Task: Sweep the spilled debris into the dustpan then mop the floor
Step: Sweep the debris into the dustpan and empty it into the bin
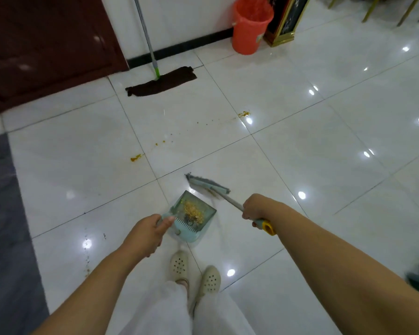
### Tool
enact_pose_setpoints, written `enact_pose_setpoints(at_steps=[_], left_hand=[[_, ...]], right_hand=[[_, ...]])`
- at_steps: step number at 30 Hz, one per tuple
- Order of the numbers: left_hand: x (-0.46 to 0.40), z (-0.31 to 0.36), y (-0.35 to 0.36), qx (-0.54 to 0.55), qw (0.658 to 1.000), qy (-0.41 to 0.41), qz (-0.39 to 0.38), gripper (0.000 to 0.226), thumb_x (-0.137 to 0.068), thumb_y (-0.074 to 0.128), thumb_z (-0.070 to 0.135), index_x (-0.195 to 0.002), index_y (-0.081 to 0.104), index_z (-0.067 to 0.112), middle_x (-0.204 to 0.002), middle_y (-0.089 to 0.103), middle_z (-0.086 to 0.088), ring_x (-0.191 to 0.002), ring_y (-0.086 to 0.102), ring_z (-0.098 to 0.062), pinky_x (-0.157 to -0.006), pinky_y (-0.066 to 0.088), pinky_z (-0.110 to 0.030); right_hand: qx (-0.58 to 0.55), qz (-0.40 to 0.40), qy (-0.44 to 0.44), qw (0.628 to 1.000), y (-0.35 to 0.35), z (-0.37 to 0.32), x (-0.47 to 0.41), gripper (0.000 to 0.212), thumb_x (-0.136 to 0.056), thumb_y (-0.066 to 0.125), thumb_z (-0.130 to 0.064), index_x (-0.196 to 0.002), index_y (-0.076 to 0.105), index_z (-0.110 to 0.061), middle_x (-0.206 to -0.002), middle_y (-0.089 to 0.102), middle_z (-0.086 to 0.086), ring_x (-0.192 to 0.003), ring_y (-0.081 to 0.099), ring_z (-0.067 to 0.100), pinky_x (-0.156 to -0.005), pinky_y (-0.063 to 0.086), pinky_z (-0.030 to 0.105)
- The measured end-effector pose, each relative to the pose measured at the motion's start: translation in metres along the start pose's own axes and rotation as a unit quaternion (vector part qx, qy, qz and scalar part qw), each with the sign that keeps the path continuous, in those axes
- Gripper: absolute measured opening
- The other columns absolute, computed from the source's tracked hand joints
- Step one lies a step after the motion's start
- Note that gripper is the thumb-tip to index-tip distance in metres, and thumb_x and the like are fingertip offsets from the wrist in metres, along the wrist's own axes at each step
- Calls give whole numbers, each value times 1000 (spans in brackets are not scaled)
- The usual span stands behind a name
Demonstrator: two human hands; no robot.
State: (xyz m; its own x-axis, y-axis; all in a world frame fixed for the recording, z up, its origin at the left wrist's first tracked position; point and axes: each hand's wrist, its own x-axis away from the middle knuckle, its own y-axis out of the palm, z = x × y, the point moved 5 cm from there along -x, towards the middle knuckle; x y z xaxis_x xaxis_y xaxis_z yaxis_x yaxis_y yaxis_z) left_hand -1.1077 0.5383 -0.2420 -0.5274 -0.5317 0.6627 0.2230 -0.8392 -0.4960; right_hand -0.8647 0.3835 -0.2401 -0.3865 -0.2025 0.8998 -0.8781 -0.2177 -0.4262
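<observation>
With your left hand (148, 234) gripping the dustpan (193, 215) handle and right hand (255, 209) clasping the broom (209, 186), keep the pan level and sweep the remaining orange debris (136, 157) toward its lip.

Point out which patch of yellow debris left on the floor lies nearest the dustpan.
The small orange-yellow patch beside the tile seam, up and left of the dustpan. The other clear patch lies farther off, toward the red bucket.

Left hand (146, 234) grips dustpan (191, 215) – right hand (254, 207) grips broom (209, 186).
</observation>
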Motion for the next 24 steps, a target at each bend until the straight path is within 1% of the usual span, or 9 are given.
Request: enact_pose_setpoints(at_steps=[3, 6, 10, 13, 15, 19, 20, 23, 24], left_hand=[[8, 4, 12, 16, 1000, -6, 9, 40, -96, 43, 44, -72, 49, 13, -50, 51, -1, -34, 41, -11, -34, 35, -20], [14, 10, 23, 42, 999, -7, 8, 40, -96, 43, 43, -75, 51, 10, -51, 51, -3, -33, 39, -11, -34, 34, -22], [22, 21, 35, 39, 999, -2, 8, 40, -97, 42, 42, -79, 52, 8, -54, 52, -6, -35, 39, -13, -36, 35, -22], [26, 30, 42, 29, 1000, 7, 9, 42, -97, 42, 43, -81, 53, 5, -56, 52, -7, -38, 40, -15, -37, 35, -22], [28, 34, 45, 20, 1000, 10, 12, 44, -96, 42, 44, -81, 53, 5, -57, 52, -7, -39, 41, -16, -39, 36, -22], [31, 38, 45, 12, 1000, 12, 16, 44, -96, 41, 46, -81, 54, 7, -57, 52, -7, -41, 42, -17, -41, 37, -23], [32, 38, 45, 10, 1000, 11, 18, 44, -95, 41, 47, -80, 53, 7, -57, 52, -6, -41, 42, -17, -41, 37, -23], [33, 36, 45, -12, 1000, 0, 21, 46, -95, 40, 48, -84, 55, 6, -59, 53, -6, -43, 44, -17, -41, 38, -23], [33, 34, 46, -23, 999, -5, 23, 48, -95, 40, 48, -87, 56, 4, -59, 54, -6, -43, 45, -17, -41, 39, -23]], right_hand=[[13, 3, 4, 1000, 1, 22, 2, 33, -92, 56, -12, -122, 51, 1, -93, 55, 14, -55, 56, 19, -47, 48, 27], [20, 3, 14, 1000, 1, 53, 7, 36, -93, 56, -12, -126, 50, 0, -100, 54, 15, -59, 55, 19, -54, 51, 27], [28, 7, 30, 999, 1, 94, 18, 37, -93, 56, -13, -128, 50, -1, -100, 54, 13, -60, 55, 18, -66, 54, 28], [36, 13, 26, 999, -5, 115, 28, 37, -92, 57, -14, -127, 52, -3, -97, 54, 10, -57, 55, 15, -51, 48, 23], [23, 15, 23, 999, -11, 126, 34, 35, -91, 56, -14, -124, 55, -2, -94, 55, 9, -57, 56, 15, -51, 47, 23], [-9, 15, 15, 1000, -22, 138, 40, 32, -91, 55, -13, -121, 58, -1, -93, 57, 10, -68, 57, 20, -69, 52, 27], [-33, 16, 17, 999, -25, 140, 38, 31, -91, 55, -13, -120, 58, -1, -91, 57, 10, -66, 57, 19, -68, 52, 27], [-92, 7, 27, 995, -28, 138, 25, 28, -91, 56, -10, -117, 57, 3, -78, 55, 10, -54, 53, 15, -45, 48, 22], [-108, 2, 28, 994, -26, 136, 20, 26, -91, 56, -9, -114, 57, 4, -76, 56, 10, -52, 53, 15, -41, 45, 20]])
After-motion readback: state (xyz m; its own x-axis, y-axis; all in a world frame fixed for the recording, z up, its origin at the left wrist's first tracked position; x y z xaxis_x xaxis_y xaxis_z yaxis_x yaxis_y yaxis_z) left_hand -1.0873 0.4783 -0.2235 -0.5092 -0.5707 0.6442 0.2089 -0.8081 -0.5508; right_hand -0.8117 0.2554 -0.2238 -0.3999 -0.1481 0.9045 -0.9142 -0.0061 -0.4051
